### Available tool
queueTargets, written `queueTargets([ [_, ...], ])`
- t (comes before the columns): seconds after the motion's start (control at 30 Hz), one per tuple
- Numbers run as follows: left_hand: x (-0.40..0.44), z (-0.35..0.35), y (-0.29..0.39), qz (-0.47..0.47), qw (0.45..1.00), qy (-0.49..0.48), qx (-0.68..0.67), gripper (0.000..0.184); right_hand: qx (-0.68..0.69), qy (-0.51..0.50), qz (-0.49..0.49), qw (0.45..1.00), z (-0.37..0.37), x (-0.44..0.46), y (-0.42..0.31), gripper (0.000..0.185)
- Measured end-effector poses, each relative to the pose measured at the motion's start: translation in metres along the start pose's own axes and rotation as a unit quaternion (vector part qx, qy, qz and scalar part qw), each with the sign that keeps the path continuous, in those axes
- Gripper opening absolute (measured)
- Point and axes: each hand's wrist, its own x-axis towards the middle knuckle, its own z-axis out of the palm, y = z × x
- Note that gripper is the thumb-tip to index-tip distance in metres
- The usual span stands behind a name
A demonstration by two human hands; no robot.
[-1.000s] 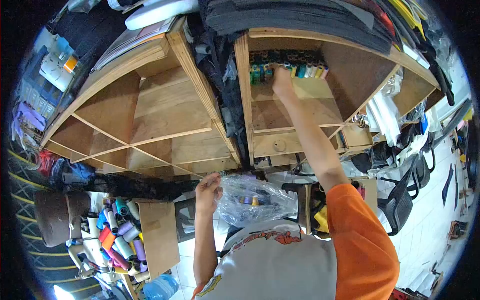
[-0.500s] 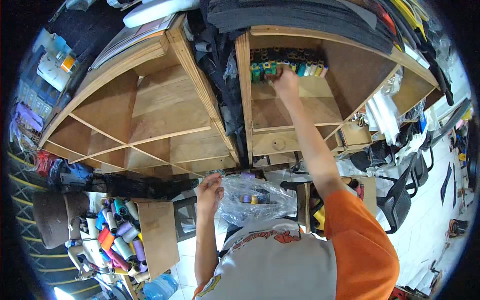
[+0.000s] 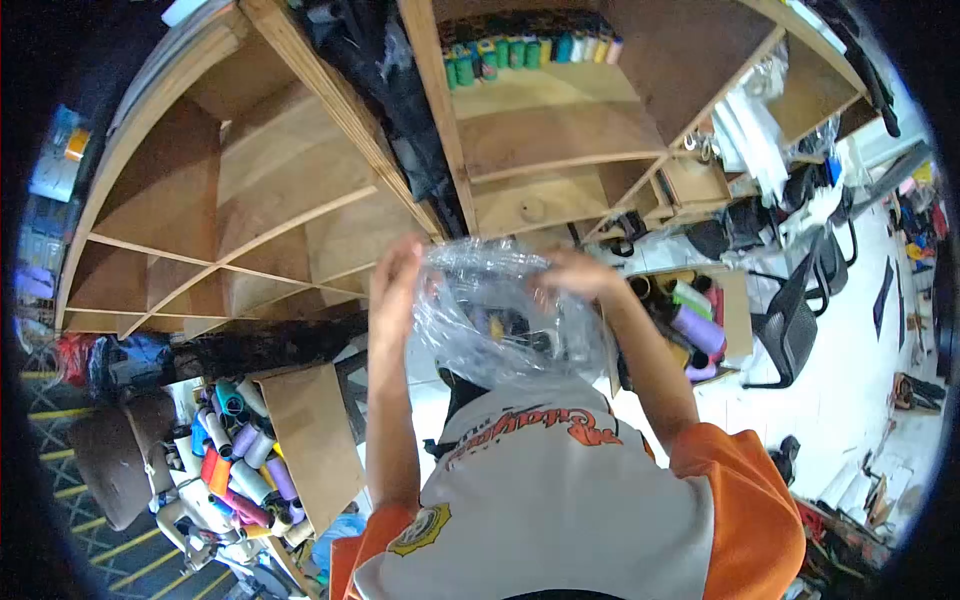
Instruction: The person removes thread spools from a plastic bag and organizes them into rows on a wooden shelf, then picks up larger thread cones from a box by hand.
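A clear plastic bag (image 3: 460, 335) is spread between my hands in front of the shirt, with a few small dark and yellow items dimly visible inside. My left hand (image 3: 397, 280) is closed on the bag's left edge. At the bag's upper right is my right hand (image 3: 575, 275), its fingers blurred at the rim; whether they grip it is unclear. Small thread spools (image 3: 515, 52), green, teal, white and yellow, stand in rows in the upper right shelf compartment, beyond my hands.
Wooden shelves (image 3: 300, 225) span the space ahead. A box of large thread cones (image 3: 240, 450) stands at lower left, and another with a purple cone (image 3: 698, 328) at right. A black chair (image 3: 795, 325) is farther right.
My right hand has come down from the spool rows to the bag, which is now raised and spread wider. The view has tilted lower, so the shelves appear higher.
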Motion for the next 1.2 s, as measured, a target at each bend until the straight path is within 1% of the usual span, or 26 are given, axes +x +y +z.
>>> queueTargets([
  [0.07,-0.002,0.007,0.027,0.067,0.991,-0.002,0.115,0.055,0.165,0.117,0.005,0.979,-0.013,-0.022,-0.008,0.039],
  [0.13,0.012,-0.014,0.018,0.118,0.972,-0.139,0.145,0.083,0.355,0.173,0.027,0.919,-0.023,-0.034,-0.016,0.024],
  [0.17,0.017,-0.016,0.010,0.165,0.953,-0.194,0.164,0.094,0.424,0.158,0.013,0.892,-0.030,-0.033,-0.012,0.018],
  [0.23,0.018,-0.001,-0.011,0.171,0.892,-0.298,0.292,0.113,0.547,0.149,-0.018,0.824,-0.035,-0.020,0.009,0.017],
  [0.27,0.019,0.010,-0.031,0.216,0.856,-0.301,0.362,0.120,0.452,0.168,-0.093,0.871,-0.030,-0.015,0.020,0.018],
  [0.3,0.012,0.030,-0.032,0.158,0.855,-0.299,0.393,0.119,0.350,0.184,-0.166,0.903,-0.020,-0.010,0.026,0.020],
  [0.37,0.006,0.052,-0.045,0.078,0.865,-0.297,0.398,0.114,0.311,0.229,-0.173,0.906,-0.002,-0.003,0.025,0.023],
  [0.43,0.016,0.061,-0.084,0.037,0.890,-0.296,0.345,0.107,0.439,0.286,-0.046,0.851,0.011,0.009,0.015,0.026],
  [0.47,0.017,0.068,-0.098,0.101,0.901,-0.266,0.327,0.095,0.379,0.346,-0.034,0.858,0.025,0.002,-0.002,0.032],
  [0.53,0.024,0.077,-0.116,0.198,0.910,-0.219,0.293,0.074,0.137,0.363,0.007,0.922,0.032,0.001,0.017,0.037],
  [0.57,0.028,0.080,-0.123,0.232,0.909,-0.203,0.279,0.066,0.011,0.364,0.026,0.931,0.031,0.001,0.027,0.040],
  [0.6,0.036,0.078,-0.126,0.239,0.909,-0.207,0.272,0.060,0.014,0.290,-0.005,0.957,0.029,-0.007,0.033,0.052],
  [0.63,0.044,0.078,-0.133,0.247,0.908,-0.211,0.264,0.054,0.157,0.243,0.003,0.957,0.032,-0.016,0.034,0.054],
  [0.7,0.043,0.080,-0.157,0.063,0.975,-0.211,-0.011,0.039,0.430,0.132,0.012,0.893,0.047,-0.034,0.034,0.060],
  [0.77,0.046,0.078,-0.174,-0.172,0.946,-0.231,-0.150,0.036,0.459,0.156,0.061,0.872,0.070,-0.059,0.014,0.063],
  [0.8,0.039,0.078,-0.165,-0.223,0.935,-0.227,-0.155,0.031,0.475,0.166,0.086,0.860,0.078,-0.066,0.008,0.065],
  [0.83,0.032,0.077,-0.156,-0.184,0.939,-0.290,0.000,0.032,0.487,0.152,0.057,0.858,0.081,-0.063,0.018,0.064],
  [0.87,0.024,0.076,-0.148,-0.139,0.915,-0.345,0.154,0.034,0.498,0.139,0.028,0.856,0.083,-0.054,0.040,0.063],
  [0.9,0.022,0.069,-0.152,-0.162,0.910,-0.357,0.134,0.035,0.509,0.126,0.000,0.852,0.085,-0.045,0.061,0.063],
  [0.93,0.020,0.062,-0.158,-0.185,0.904,-0.368,0.115,0.036,0.522,0.178,0.025,0.834,0.084,-0.036,0.077,0.049],
  [0.97,0.029,0.043,-0.180,-0.275,0.900,-0.328,-0.077,0.037,0.553,0.183,-0.001,0.813,0.079,-0.021,0.102,0.045],
  [1.0,0.035,0.029,-0.192,-0.355,0.855,-0.271,-0.264,0.038,0.582,0.189,-0.027,0.791,0.071,-0.002,0.129,0.040],
  [1.03,0.035,0.022,-0.191,-0.325,0.880,-0.241,-0.250,0.039,0.607,0.194,-0.052,0.769,0.060,0.009,0.142,0.036],
  [1.1,0.032,0.007,-0.185,-0.256,0.925,-0.173,-0.219,0.043,0.582,0.273,-0.058,0.764,0.035,0.010,0.086,0.019],
  [1.13,0.028,-0.002,-0.178,-0.252,0.937,-0.138,-0.199,0.044,0.298,0.355,-0.207,0.862,0.011,0.048,0.127,0.015],
  [1.2,0.020,-0.019,-0.167,-0.238,0.956,-0.065,-0.158,0.049,0.146,0.432,-0.288,0.842,-0.036,0.100,0.153,0.014],
])
